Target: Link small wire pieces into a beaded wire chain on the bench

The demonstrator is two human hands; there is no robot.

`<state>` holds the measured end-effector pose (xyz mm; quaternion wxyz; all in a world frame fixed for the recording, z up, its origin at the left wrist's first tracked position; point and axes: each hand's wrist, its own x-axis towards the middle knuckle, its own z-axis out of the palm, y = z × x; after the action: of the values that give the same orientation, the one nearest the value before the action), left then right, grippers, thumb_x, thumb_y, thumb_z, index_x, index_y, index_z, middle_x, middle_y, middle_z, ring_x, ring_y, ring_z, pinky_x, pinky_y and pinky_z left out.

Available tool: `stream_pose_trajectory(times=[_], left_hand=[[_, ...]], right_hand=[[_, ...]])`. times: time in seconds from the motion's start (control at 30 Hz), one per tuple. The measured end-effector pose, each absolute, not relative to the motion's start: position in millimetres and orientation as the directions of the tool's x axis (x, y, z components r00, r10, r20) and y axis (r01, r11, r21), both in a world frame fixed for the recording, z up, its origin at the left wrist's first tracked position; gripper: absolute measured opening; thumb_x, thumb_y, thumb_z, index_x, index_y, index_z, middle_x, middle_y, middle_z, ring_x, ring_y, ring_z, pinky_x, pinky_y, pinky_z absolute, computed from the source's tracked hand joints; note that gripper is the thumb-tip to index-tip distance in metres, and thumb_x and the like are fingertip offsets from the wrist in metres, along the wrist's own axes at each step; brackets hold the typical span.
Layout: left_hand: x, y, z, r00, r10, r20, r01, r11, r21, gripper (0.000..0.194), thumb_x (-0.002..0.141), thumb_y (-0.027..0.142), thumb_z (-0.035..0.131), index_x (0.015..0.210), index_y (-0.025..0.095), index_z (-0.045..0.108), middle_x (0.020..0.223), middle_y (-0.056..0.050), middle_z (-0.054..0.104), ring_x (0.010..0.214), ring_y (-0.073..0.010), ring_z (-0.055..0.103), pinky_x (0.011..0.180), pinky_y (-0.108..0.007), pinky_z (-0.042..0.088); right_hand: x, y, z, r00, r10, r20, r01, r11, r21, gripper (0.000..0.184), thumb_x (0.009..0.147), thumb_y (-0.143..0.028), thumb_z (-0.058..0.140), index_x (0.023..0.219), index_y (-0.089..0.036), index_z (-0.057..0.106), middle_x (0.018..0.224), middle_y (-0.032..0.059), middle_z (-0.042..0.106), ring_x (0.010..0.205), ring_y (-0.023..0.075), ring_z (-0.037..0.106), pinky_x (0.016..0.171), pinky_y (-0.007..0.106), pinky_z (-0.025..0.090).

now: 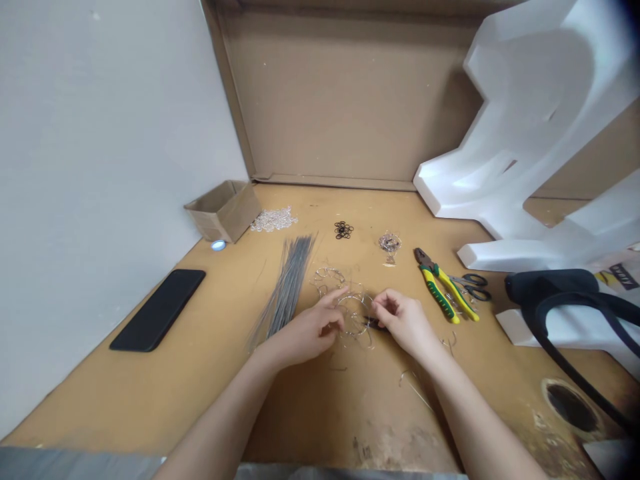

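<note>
A thin ring of silvery wire (356, 299) spans the gap between my two hands, over a loose tangle of wire pieces (329, 275). My left hand (314, 329) is at the ring's left side, its index finger stretched forward and the other fingers curled at the wire. On the right side, my right hand (404, 320) pinches the ring between thumb and fingertips. A small dark tool (373, 323) lies partly hidden beneath the right hand. Just left of my left hand is a bundle of straight grey wires (290, 283).
Yellow-green pliers (443, 287) and scissors (473, 287) lie to the right. Black rings (343, 231), coiled wire (389, 243), clear small pieces (274, 219) and a cardboard box (225, 210) sit farther back. A black phone (159, 310) is left; white foam (525, 133) stands right.
</note>
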<state>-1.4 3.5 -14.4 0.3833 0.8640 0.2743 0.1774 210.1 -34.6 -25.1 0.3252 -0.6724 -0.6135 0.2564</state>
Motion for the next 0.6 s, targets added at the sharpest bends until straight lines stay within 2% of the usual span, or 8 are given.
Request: stream_pose_trajectory(times=[0.07, 0.13, 0.23, 0.33, 0.43, 0.5, 0.6], left_hand=[[-5, 4, -12, 0.786, 0.614, 0.079, 0.357, -0.554, 0.752, 0.025, 0.073, 0.003, 0.042, 0.082, 0.020, 0.059, 0.142, -0.007, 0.030, 0.124, -0.0225, 0.039, 0.078, -0.028, 0.047], [-8, 6, -11, 0.761, 0.644, 0.075, 0.379, -0.536, 0.754, 0.023, 0.075, 0.007, 0.044, 0.085, 0.021, 0.060, 0.142, -0.005, 0.028, 0.120, -0.0217, 0.043, 0.082, -0.030, 0.046], [-7, 11, -13, 0.618, 0.770, 0.159, 0.422, -0.496, 0.759, 0.018, 0.079, 0.020, 0.049, 0.093, 0.022, 0.059, 0.133, -0.006, 0.040, 0.118, -0.0210, 0.044, 0.095, -0.036, 0.039], [5, 16, -18, 0.484, 0.848, 0.216, 0.450, -0.453, 0.770, 0.032, 0.078, 0.026, 0.053, 0.110, 0.022, 0.052, 0.118, -0.007, 0.052, 0.112, -0.0199, 0.048, 0.095, -0.038, 0.038], [22, 23, -21, 0.527, 0.832, 0.174, 0.443, -0.443, 0.779, 0.043, 0.075, 0.025, 0.057, 0.117, 0.021, 0.048, 0.120, -0.009, 0.053, 0.112, -0.0219, 0.049, 0.096, -0.039, 0.038], [33, 30, -25, 0.557, 0.825, 0.096, 0.420, -0.379, 0.825, 0.040, 0.075, 0.024, 0.056, 0.114, 0.019, 0.050, 0.116, -0.009, 0.057, 0.109, -0.0217, 0.052, 0.094, -0.038, 0.040], [44, 38, -34, 0.588, 0.809, 0.012, 0.343, -0.263, 0.902, 0.023, 0.078, 0.024, 0.052, 0.099, 0.016, 0.057, 0.102, -0.009, 0.064, 0.095, -0.0182, 0.059, 0.087, -0.033, 0.046]], right_hand=[[209, -35, -24, 0.110, 0.993, 0.049, 0.658, -0.035, -0.752, 0.013, 0.076, -0.028, 0.049, 0.069, -0.020, 0.056, 0.058, -0.0007, 0.060, 0.052, 0.0133, 0.054, 0.053, 0.023, 0.040], [208, -36, -22, 0.106, 0.993, 0.046, 0.652, -0.035, -0.757, 0.013, 0.076, -0.028, 0.049, 0.069, -0.020, 0.056, 0.058, -0.0005, 0.060, 0.052, 0.0133, 0.053, 0.054, 0.023, 0.040], [207, -37, -20, 0.100, 0.994, 0.041, 0.638, -0.032, -0.769, 0.013, 0.076, -0.028, 0.049, 0.070, -0.019, 0.056, 0.060, 0.0003, 0.061, 0.053, 0.0134, 0.054, 0.053, 0.023, 0.040], [207, -37, -19, 0.086, 0.996, 0.036, 0.623, -0.026, -0.782, 0.014, 0.077, -0.029, 0.049, 0.070, -0.019, 0.056, 0.061, 0.0002, 0.061, 0.054, 0.0136, 0.054, 0.053, 0.023, 0.040], [208, -36, -19, 0.078, 0.997, 0.027, 0.612, -0.026, -0.790, 0.013, 0.077, -0.029, 0.050, 0.070, -0.019, 0.056, 0.058, -0.0007, 0.059, 0.053, 0.0137, 0.054, 0.055, 0.023, 0.040], [209, -35, -19, 0.071, 0.997, 0.017, 0.595, -0.028, -0.803, 0.014, 0.077, -0.029, 0.050, 0.070, -0.019, 0.056, 0.055, -0.0014, 0.058, 0.053, 0.0137, 0.054, 0.055, 0.024, 0.040], [210, -33, -21, 0.063, 0.998, -0.002, 0.544, -0.036, -0.839, 0.014, 0.077, -0.029, 0.050, 0.070, -0.019, 0.055, 0.054, -0.0020, 0.056, 0.051, 0.0132, 0.053, 0.054, 0.023, 0.040]])
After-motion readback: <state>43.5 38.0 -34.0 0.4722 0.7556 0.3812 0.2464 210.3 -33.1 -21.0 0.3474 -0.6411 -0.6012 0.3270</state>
